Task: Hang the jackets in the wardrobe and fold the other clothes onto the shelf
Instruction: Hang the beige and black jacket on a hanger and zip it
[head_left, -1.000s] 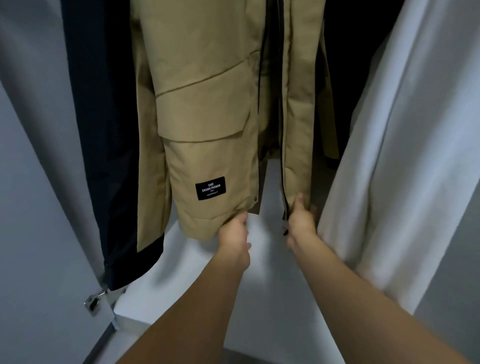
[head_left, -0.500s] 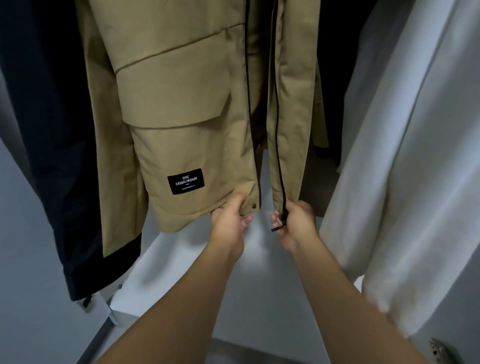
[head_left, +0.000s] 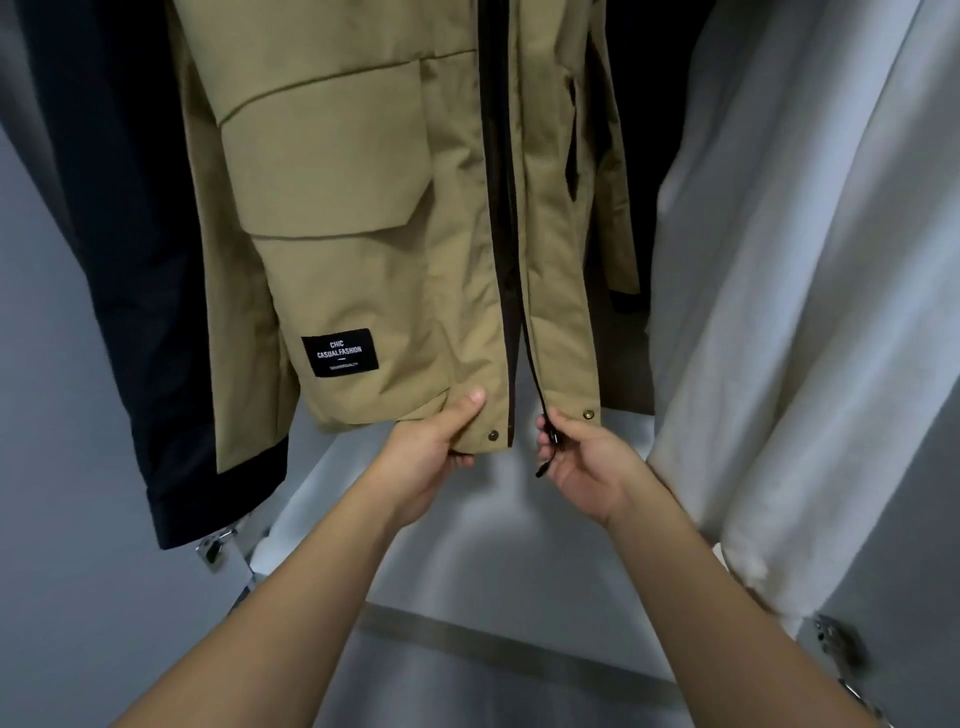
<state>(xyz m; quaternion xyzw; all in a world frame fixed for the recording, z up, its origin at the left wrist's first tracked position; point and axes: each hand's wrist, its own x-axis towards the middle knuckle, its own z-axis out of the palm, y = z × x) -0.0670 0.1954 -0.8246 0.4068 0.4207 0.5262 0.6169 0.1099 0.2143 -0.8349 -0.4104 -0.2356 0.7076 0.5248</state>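
Inside a grey wardrobe, a tan jacket (head_left: 363, 218) hangs above a white shelf (head_left: 467, 545). Left hand (head_left: 431, 457) pinches its left hem; right hand (head_left: 587, 457) grips the zipper pull (head_left: 546, 457). A white garment (head_left: 805, 312) hangs at right.

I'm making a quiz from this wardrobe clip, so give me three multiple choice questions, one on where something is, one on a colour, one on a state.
1. Where is the black label on the tan jacket?
A. On the collar
B. Low on the front, under the pocket flap
C. On a sleeve cuff

2. What colour is the garment hanging to the right of the jacket?
A. White
B. Red
C. Green

3. How is the jacket's front at the hem?
A. Zipped shut
B. Buttoned shut
C. Open, each side held by a hand

Key: 1 B, the label sits below the flap near the hem. 2 A, its cloth is white. 3 C, the left hand and right hand hold the two edges apart.
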